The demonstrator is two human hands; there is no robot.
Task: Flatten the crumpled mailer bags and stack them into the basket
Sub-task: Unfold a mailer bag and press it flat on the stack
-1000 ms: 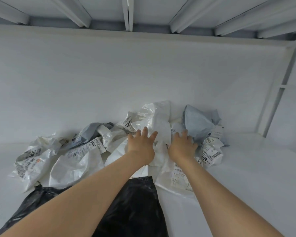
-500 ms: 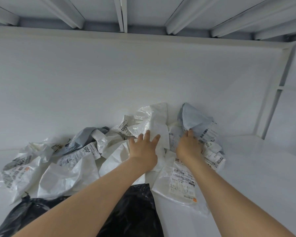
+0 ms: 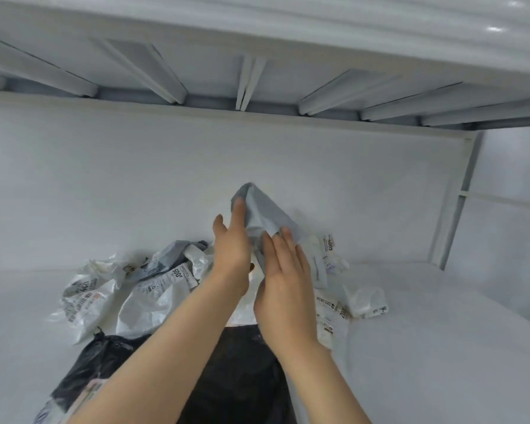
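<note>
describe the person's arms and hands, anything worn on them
The left forearm and right forearm are bare to the frame edge, no sleeves in view. The left hand and right hand are bare too: no gloves, rings, watch or bands showing.
</note>
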